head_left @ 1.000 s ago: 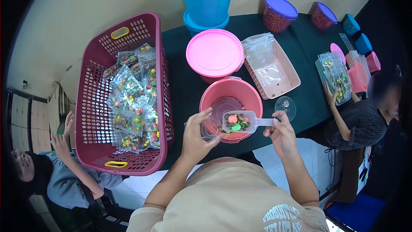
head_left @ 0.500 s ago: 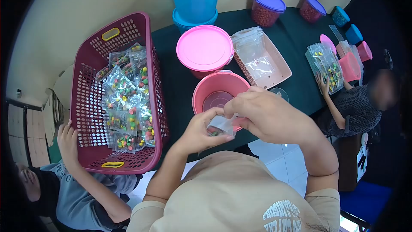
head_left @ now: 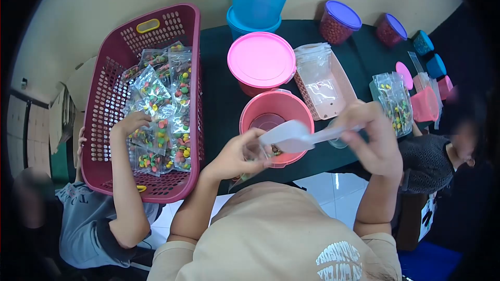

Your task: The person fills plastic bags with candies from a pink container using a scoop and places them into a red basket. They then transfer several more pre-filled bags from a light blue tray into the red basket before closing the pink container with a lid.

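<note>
My left hand (head_left: 237, 157) holds a small clear plastic bag (head_left: 254, 152), with some coloured pieces showing low in it. My right hand (head_left: 372, 138), a little blurred, grips the handle of a white scoop (head_left: 286, 134). The scoop's wide end is at the mouth of the bag, above the near side of an open pink tub (head_left: 300, 105). Small dark pieces show by the scoop, inside the tub's near edge. Behind the tub stands a container with a bright pink lid (head_left: 261, 60).
A maroon basket (head_left: 194, 99) of filled bags stands left, a person's hand (head_left: 133, 123) inside it. A pink tray (head_left: 344, 80) with empty bags lies right of the tub. Blue containers (head_left: 260, 2) and purple-lidded tubs (head_left: 342, 14) line the back. Another person sits far right.
My right hand has moved right, and the white scoop now shows in it at the bag. The person at left has put a hand into the basket. The camera view has shifted.
</note>
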`<control>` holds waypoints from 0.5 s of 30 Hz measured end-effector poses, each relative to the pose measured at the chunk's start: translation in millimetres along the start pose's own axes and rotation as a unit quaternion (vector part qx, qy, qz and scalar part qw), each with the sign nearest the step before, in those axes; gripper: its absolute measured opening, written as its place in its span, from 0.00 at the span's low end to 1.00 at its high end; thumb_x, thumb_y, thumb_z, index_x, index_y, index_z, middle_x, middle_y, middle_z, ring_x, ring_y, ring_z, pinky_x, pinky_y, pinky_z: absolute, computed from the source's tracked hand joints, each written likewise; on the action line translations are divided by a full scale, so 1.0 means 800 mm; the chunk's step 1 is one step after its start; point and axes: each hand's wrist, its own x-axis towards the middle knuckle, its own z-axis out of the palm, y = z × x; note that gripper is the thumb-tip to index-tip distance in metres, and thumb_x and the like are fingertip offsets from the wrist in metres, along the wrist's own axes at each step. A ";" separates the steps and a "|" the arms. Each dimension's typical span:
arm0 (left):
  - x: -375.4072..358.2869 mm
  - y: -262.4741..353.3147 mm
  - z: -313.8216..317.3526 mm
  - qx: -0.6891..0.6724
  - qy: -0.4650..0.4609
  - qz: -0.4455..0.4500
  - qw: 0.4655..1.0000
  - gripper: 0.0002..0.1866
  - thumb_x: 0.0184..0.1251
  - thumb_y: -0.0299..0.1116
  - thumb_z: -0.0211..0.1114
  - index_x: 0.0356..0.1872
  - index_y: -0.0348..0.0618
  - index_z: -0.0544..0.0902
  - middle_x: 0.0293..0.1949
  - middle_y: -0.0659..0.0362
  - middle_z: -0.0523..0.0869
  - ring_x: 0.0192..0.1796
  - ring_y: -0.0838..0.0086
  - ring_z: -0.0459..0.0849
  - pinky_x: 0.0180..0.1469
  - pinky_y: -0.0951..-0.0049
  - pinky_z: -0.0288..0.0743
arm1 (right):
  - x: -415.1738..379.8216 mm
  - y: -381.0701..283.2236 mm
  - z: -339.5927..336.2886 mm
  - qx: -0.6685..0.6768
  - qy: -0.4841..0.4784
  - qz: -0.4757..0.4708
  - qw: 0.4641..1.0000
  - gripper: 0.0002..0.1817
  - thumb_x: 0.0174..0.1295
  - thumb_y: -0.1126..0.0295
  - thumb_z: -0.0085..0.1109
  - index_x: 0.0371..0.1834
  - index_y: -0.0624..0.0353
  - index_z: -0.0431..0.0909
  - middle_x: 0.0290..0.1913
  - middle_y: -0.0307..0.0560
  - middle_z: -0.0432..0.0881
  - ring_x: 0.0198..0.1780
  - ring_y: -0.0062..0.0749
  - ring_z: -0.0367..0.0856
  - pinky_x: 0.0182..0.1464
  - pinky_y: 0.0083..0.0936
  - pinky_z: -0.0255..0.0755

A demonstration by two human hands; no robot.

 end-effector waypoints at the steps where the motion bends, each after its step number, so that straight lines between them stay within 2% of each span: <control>1: 0.004 -0.016 -0.001 0.070 0.088 0.058 0.992 0.23 0.52 0.27 0.71 0.50 0.38 0.74 0.38 0.62 0.80 0.36 0.82 0.80 0.40 0.78 0.75 | -0.003 0.008 -0.003 0.003 -0.006 -0.003 1.000 0.12 0.57 0.73 0.60 0.44 0.60 0.74 0.38 0.52 0.80 0.39 0.45 0.79 0.46 0.34 0.71; 2: 0.006 -0.028 -0.001 0.142 0.192 0.031 0.970 0.23 0.53 0.28 0.72 0.49 0.37 0.74 0.37 0.61 0.79 0.35 0.83 0.79 0.38 0.78 0.75 | -0.006 0.015 -0.006 -0.037 0.008 0.048 0.998 0.11 0.58 0.73 0.59 0.43 0.60 0.74 0.38 0.51 0.80 0.39 0.45 0.80 0.44 0.32 0.71; 3: 0.006 -0.041 -0.003 0.133 0.246 0.016 0.960 0.24 0.53 0.27 0.71 0.51 0.37 0.73 0.37 0.61 0.79 0.36 0.83 0.79 0.39 0.79 0.75 | -0.009 0.024 -0.007 -0.077 0.022 0.097 0.992 0.10 0.59 0.73 0.58 0.43 0.61 0.74 0.37 0.50 0.80 0.40 0.46 0.80 0.43 0.31 0.72; 5: 0.004 -0.065 -0.008 0.111 0.335 -0.002 0.936 0.25 0.54 0.25 0.71 0.53 0.37 0.71 0.37 0.62 0.77 0.35 0.84 0.78 0.39 0.80 0.74 | -0.010 0.051 0.019 -0.159 -0.033 0.131 0.978 0.09 0.60 0.72 0.56 0.43 0.61 0.74 0.39 0.53 0.80 0.41 0.49 0.80 0.46 0.35 0.71; 8: -0.003 -0.083 -0.006 0.196 0.406 -0.012 0.892 0.28 0.52 0.30 0.74 0.53 0.37 0.71 0.45 0.53 0.79 0.35 0.78 0.80 0.39 0.78 0.75 | -0.042 0.117 0.067 -0.194 -0.073 0.112 0.972 0.09 0.59 0.72 0.56 0.42 0.58 0.75 0.38 0.54 0.81 0.41 0.50 0.79 0.46 0.40 0.68; 12: 0.003 -0.083 0.000 0.066 0.399 -0.067 0.912 0.30 0.53 0.31 0.73 0.56 0.37 0.68 0.52 0.51 0.77 0.38 0.73 0.81 0.43 0.73 0.77 | -0.072 0.152 0.086 -0.134 -0.077 0.117 0.981 0.08 0.59 0.72 0.56 0.42 0.56 0.76 0.36 0.50 0.81 0.40 0.46 0.78 0.47 0.38 0.66; 14: 0.007 -0.088 0.006 0.139 0.457 -0.031 0.878 0.29 0.54 0.31 0.72 0.55 0.38 0.68 0.52 0.52 0.76 0.43 0.73 0.80 0.46 0.72 0.76 | -0.077 0.162 0.077 -0.120 -0.064 0.113 0.984 0.08 0.59 0.72 0.55 0.42 0.55 0.76 0.36 0.49 0.81 0.40 0.45 0.78 0.47 0.37 0.65; 15: 0.010 -0.089 0.005 0.247 0.493 -0.014 0.834 0.28 0.53 0.29 0.72 0.55 0.39 0.69 0.51 0.53 0.75 0.48 0.73 0.77 0.50 0.71 0.74 | -0.077 0.166 0.071 -0.146 -0.072 0.097 0.982 0.07 0.60 0.72 0.55 0.41 0.55 0.76 0.36 0.47 0.81 0.39 0.42 0.77 0.47 0.35 0.64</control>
